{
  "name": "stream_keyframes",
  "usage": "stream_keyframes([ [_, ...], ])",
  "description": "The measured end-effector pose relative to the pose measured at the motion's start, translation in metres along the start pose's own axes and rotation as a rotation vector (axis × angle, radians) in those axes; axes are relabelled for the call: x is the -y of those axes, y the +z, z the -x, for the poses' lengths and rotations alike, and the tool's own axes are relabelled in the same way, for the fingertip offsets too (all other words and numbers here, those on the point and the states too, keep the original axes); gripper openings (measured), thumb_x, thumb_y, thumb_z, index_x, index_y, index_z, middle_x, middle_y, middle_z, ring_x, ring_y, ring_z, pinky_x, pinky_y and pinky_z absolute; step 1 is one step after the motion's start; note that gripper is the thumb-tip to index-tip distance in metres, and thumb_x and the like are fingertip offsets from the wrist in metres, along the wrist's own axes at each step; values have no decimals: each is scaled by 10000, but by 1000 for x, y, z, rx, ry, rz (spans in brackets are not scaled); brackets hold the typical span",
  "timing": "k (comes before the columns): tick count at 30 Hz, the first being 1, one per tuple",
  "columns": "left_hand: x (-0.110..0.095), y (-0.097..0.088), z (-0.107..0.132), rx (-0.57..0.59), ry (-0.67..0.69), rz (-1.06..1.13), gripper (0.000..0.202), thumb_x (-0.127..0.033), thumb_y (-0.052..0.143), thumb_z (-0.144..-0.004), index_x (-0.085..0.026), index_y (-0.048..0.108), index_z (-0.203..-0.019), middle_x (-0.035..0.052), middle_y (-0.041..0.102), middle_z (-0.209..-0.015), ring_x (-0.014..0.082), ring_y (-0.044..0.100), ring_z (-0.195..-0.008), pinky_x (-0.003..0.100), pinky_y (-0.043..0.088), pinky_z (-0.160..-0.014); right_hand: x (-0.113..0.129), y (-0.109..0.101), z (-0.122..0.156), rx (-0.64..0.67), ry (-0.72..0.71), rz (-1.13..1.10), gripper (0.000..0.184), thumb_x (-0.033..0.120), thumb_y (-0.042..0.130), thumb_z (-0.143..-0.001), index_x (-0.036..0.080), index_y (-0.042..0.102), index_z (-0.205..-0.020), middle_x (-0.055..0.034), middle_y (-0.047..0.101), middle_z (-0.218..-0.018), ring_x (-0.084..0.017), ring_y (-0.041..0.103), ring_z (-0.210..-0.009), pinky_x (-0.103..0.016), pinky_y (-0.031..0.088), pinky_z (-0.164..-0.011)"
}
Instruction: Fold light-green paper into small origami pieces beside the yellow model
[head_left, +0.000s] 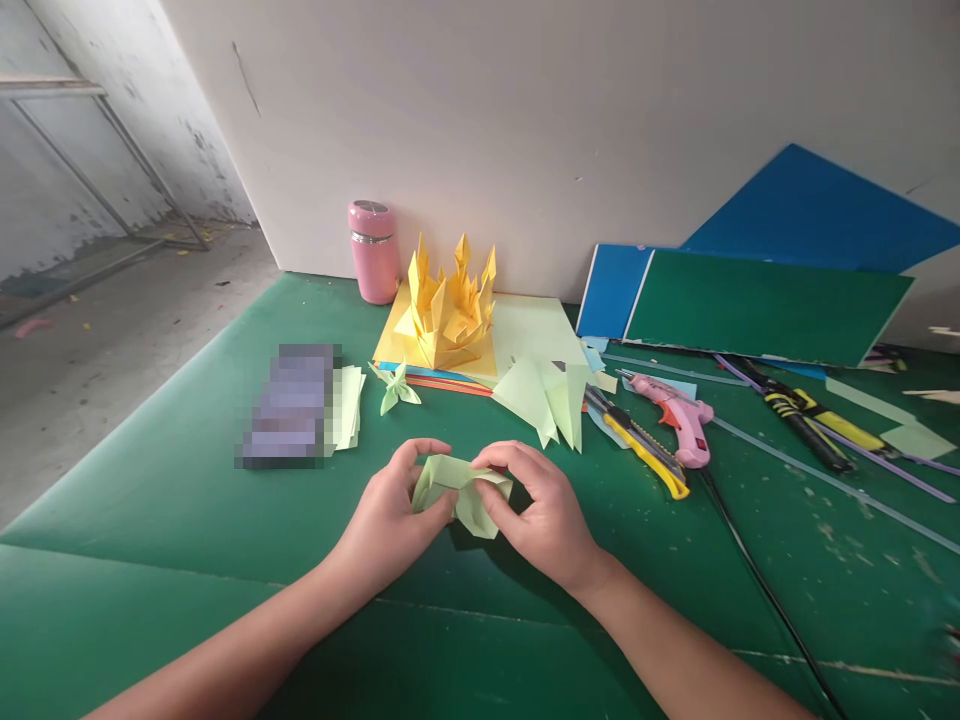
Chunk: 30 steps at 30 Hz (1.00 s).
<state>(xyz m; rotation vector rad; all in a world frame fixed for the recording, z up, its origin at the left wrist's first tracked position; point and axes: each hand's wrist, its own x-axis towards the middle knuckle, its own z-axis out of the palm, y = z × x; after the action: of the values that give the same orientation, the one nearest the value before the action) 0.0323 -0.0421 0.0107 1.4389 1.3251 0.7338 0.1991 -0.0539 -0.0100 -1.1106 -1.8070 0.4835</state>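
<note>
Between both hands, low over the green table, is a light green folded paper piece (474, 508) with an angular, partly opened shape. My left hand (397, 505) grips its left side, thumb in front and fingers behind. On the opposite side my right hand (538, 508) pinches the paper between thumb and forefinger. Just behind the hands lies a small green paper flower (397, 388) with pointed petals. Pale green folded paper pieces (536, 398) rest behind my right hand. A yellow paper crown-like form (450, 320) stands farther back.
To the right lie a yellow utility knife (641, 450), a pink glue gun (679, 415) with a black cord, and black-yellow pliers (806, 425). A pixelated dark object (289, 405) and paper strips (349, 408) lie left. A pink bottle (373, 255) and a green board (765, 305) stand by the wall.
</note>
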Motion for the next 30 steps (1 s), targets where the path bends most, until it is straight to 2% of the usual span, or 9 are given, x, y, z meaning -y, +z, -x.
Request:
stream_keyframes([
  [7, 2, 0, -1, 5, -22, 138, 315, -324, 649, -700, -229, 528, -975, -30, 663, -689, 186, 617, -629, 258, 445, -569, 0, 0, 2, -18, 1, -4, 137, 112, 536, -807, 215, 626, -808, -16, 668, -761, -159, 623, -706, -264, 502, -631],
  [14, -2, 0, -2, -62, -42, 65, 268, -332, 664, -668, -222, 582, -898, -32, 657, -681, 188, 613, -630, 262, 458, -588, 2, 1, 2, -23, 52, 7, 136, 116, 542, -800, 213, 637, -786, -11, 684, -745, -160, 631, -685, -263, 499, -614],
  [30, -4, 1, -1, -94, -43, 24, 255, -312, 663, -650, -220, 599, -879, -37, 625, -657, 176, 574, -592, 260, 448, -561, 4, 5, 2, -66, 79, 38, 120, 143, 529, -791, 211, 610, -734, -2, 661, -687, -156, 607, -630, -254, 471, -563],
])
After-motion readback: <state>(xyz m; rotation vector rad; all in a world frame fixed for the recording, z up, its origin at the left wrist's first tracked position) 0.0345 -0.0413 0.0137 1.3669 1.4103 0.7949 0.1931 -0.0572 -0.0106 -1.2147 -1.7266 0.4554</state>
